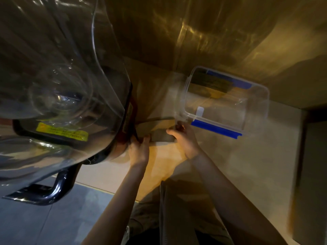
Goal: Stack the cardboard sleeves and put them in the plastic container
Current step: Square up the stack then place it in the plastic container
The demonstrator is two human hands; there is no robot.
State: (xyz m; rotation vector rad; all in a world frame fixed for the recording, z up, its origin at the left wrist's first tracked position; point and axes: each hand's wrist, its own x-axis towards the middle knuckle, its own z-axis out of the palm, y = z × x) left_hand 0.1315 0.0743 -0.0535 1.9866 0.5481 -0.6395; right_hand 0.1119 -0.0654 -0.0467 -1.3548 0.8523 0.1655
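From the head camera you have two hands in view, one clear plastic container (228, 101) and what looks like a single flat bunch of cardboard sleeves (159, 131) (the blur keeps you from counting the sleeves in it). Your left hand (138, 150) has its fingers closed around the left end of the bunch, and your right hand (185, 138) is curled over the right end, thumb on top. The sleeves are dull brown, flattened and slightly curved, lying low over the pale counter (238, 165) between your hands, just beside the container's near corner. The container is see-through with two blue clips (216, 129) on its rim, and it stands to the right. One large glass-domed machine (58, 96) with a yellow label (62, 132) fills the left.
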